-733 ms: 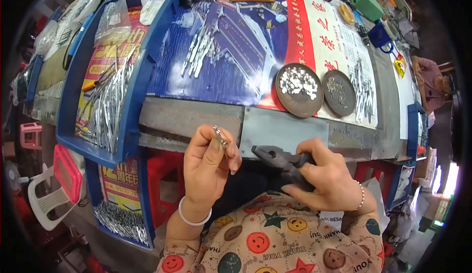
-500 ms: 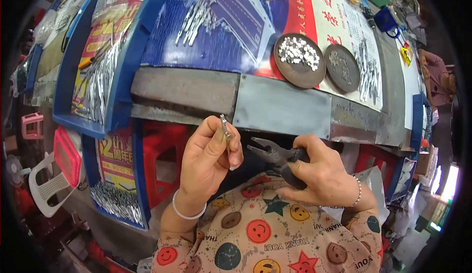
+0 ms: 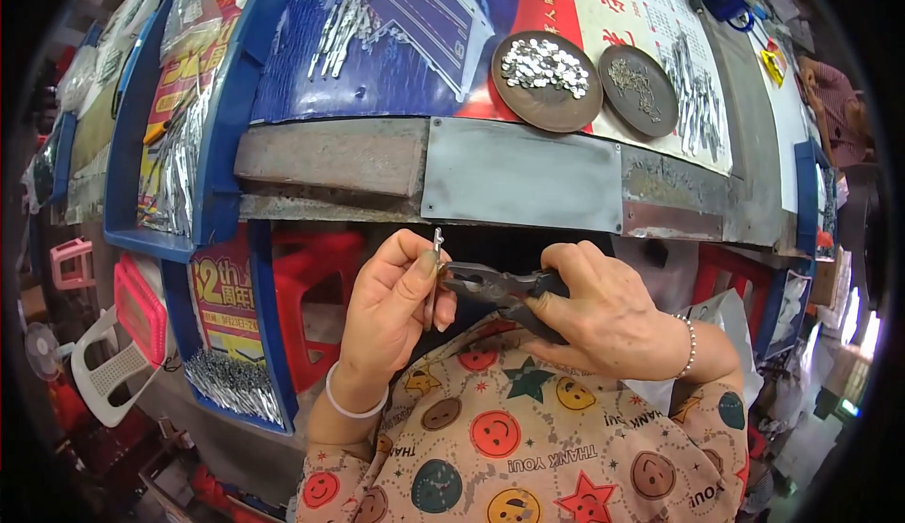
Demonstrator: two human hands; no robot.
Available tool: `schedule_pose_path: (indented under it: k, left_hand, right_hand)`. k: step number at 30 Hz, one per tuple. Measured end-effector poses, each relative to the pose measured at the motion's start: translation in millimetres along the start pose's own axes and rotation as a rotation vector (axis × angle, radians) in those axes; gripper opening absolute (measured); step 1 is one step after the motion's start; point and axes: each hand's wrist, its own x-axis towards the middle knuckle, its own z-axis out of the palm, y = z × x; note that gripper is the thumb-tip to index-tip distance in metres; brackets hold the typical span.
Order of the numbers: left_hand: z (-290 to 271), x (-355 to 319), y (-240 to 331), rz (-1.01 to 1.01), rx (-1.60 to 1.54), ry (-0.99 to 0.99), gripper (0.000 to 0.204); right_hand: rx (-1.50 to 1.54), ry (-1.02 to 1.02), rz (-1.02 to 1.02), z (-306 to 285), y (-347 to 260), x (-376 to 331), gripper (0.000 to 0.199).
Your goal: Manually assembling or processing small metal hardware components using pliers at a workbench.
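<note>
Patterned sleeves and two bracelets

Pinkish-beige sleeves (image 3: pixel 500 448) printed with coloured smiley faces, stars and lettering; a white bangle (image 3: pixel 347 404) just above the left cuff, a pearl-like bead bracelet (image 3: pixel 688 349) above the right cuff.

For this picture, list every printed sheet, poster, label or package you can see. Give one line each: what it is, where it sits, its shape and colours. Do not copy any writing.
Printed sheet: spread over the bench top, blue at left, red and white at right.
Poster: on the blue panel under the bench, left of the left hand; upright rectangle, red with yellow.
Small label: far right of the bench; yellow.
Clear plastic bags: upper left; contents unclear.
</note>
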Motion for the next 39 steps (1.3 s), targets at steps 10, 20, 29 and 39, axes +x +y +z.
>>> schedule_pose_path:
  k: [10,20,29,39]
  left_hand:
    - [-4,6,-2,0.009,0.153,0.015,0.011]
    - [-6,11,-7,0.077,0.273,0.047,0.009]
    - [-8,14,-15,0.135,0.257,0.119,0.012]
    - [-8,12,-14,0.061,0.244,0.093,0.011]
  right_hand:
    - [-0.053,0.031,-0.018,1,6,4,0.038]
    - [0.139,-0.044,0.064,8,6,7,0.026]
    - [0.254,-0.084,0.066,12,12,3,0.047]
    - [0.036,-0.006,0.094,19,9,5,0.038]
